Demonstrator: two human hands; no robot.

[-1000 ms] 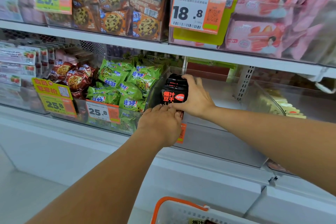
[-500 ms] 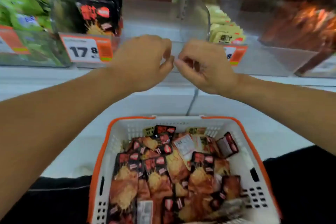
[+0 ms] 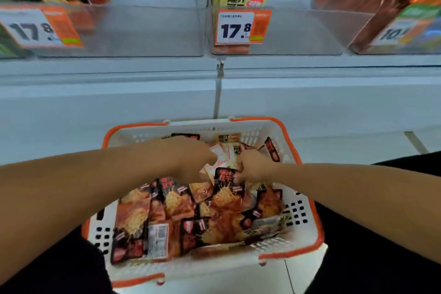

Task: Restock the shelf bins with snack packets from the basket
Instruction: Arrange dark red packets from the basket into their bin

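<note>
Both hands are down in the basket [image 3: 307, 217]: my right hand [image 3: 253, 169] pinches a black packet [image 3: 228, 184] near the far rim, and my left hand [image 3: 188, 157] curls beside it, its grip hidden. These packets look light, soft and slick, so I'd take them by the flat top seam.

There is a single view, from a wide-angle camera worn on the person's head. It looks forward and steeply down, close above the white plastic basket with an orange rim [image 3: 307, 219], which fills the near middle of the frame. Both forearms reach in from the near left and near right edges. At the far top edge the camera catches only the front of the clear plastic shelf bins [image 3: 152, 28] and their price tags, blurred.
</note>
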